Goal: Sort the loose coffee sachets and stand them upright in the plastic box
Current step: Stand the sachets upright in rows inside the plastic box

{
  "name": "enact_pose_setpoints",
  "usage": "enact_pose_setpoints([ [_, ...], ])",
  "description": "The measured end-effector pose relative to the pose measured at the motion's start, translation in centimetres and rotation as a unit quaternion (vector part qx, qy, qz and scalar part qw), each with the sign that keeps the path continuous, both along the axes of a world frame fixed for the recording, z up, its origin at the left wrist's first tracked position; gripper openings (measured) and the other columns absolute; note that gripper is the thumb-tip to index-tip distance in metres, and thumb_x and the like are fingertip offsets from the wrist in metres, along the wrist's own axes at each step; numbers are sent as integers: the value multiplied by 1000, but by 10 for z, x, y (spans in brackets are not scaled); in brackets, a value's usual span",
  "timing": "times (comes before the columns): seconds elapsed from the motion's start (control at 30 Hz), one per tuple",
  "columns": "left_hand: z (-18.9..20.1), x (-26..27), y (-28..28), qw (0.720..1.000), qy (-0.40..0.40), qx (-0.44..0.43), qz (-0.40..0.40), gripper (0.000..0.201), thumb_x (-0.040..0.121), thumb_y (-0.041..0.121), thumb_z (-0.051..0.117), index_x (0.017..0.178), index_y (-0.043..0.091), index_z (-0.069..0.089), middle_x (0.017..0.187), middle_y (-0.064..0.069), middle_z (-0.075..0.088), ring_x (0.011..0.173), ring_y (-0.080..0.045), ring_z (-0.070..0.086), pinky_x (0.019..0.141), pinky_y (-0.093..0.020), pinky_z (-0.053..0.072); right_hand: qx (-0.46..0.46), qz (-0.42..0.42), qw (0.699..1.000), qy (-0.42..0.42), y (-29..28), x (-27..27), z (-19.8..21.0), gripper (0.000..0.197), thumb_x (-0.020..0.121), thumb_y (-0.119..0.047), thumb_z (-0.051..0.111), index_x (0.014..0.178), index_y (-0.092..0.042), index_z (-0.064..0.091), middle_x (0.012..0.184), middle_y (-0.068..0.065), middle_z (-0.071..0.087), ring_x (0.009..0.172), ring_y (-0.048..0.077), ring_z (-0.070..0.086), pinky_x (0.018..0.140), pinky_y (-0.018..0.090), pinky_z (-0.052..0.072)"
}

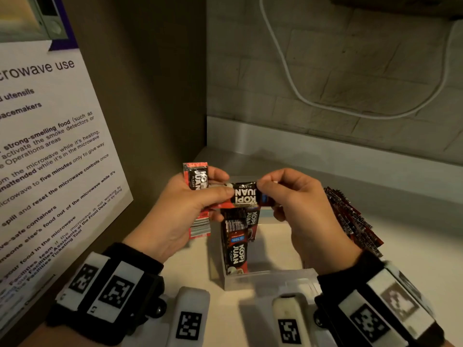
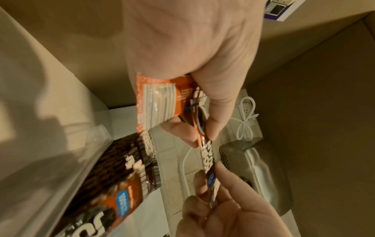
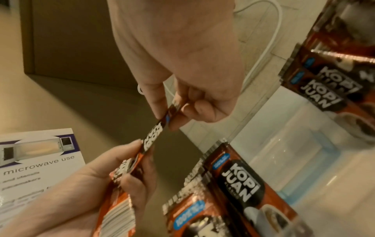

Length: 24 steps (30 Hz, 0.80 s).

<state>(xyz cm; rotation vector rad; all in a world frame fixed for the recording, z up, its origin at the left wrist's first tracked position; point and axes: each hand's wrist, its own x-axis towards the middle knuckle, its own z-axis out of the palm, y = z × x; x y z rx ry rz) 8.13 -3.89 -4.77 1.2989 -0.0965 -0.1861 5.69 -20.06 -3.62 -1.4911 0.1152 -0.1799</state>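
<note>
My left hand grips a small stack of red and black coffee sachets, held upright. One more sachet lies crosswise above the box, pinched at one end by my left thumb and at the other by my right hand. The clear plastic box sits below both hands with several sachets standing along its left wall. In the right wrist view, my right hand's fingertips pinch the sachet edge-on. The left wrist view shows the held stack under my left hand.
A fanned pile of loose sachets lies right of the box. A microwave-use notice hangs on the left cabinet wall. A white cable loops over the tiled back wall. A white power strip sits in the corner.
</note>
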Motion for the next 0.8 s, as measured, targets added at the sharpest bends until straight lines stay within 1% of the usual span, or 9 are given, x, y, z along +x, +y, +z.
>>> enact_pose_setpoints([
  [0.1,-1,1,-1,999,-16,-25,20,17,73,-2,70,81,11,62,74,-6,70,66,-16,66,42,-20,47,27,20,999,31,-4,-2,-2,4,82,-8,68,81,-5,65,63,4,57,45,6,43,42,18,32],
  [0.23,-1,-3,-10,999,-31,-24,24,20,69,6,73,82,11,59,69,2,68,64,-10,65,44,-20,46,117,67,990,31,2,-5,-4,19,65,-9,71,83,-5,66,66,9,66,51,13,56,45,20,48],
  [0.3,-3,-3,-11,999,-33,3,30,27,63,20,76,83,13,60,71,3,66,66,-8,63,45,-21,44,147,47,988,10,1,-5,-4,13,69,-4,68,82,-4,65,68,11,68,55,15,62,51,21,55],
  [0.37,-7,1,-7,998,-14,33,53,26,65,28,77,81,16,61,71,2,61,64,-7,56,45,-20,41,147,-10,989,-11,-7,-4,-2,11,77,5,65,83,-3,62,70,14,69,57,17,64,54,23,56],
  [0.47,-21,10,2,993,56,77,70,19,80,8,72,74,16,56,64,-1,49,53,-9,44,41,-19,35,-5,-114,993,-3,-25,-3,-3,16,76,12,68,83,-1,61,71,17,67,56,21,64,50,26,55],
  [0.53,-32,15,4,987,120,78,70,23,82,-4,63,73,15,53,61,-2,45,50,-10,41,37,-18,33,-71,-131,988,40,-33,-3,-6,14,72,13,70,79,3,64,62,16,64,51,21,59,48,27,53],
  [0.63,-42,17,2,980,176,57,76,25,80,-11,57,75,13,54,63,-6,49,51,-12,44,37,-19,34,-74,-98,985,120,-35,-4,-9,13,72,14,70,74,2,64,50,9,63,43,16,59,46,25,53],
  [0.7,-45,16,0,979,187,57,62,25,80,-12,56,71,12,54,68,-10,53,54,-14,47,38,-19,36,-48,-94,986,130,-33,-5,-10,10,75,12,68,79,4,62,56,10,66,45,17,63,44,24,54],
  [0.8,-48,15,-4,978,203,50,20,25,80,-11,56,69,12,53,83,-18,60,62,-20,56,41,-20,40,-22,-107,988,111,-31,-5,-10,10,81,9,65,81,0,63,67,14,67,53,19,65,49,26,57],
])
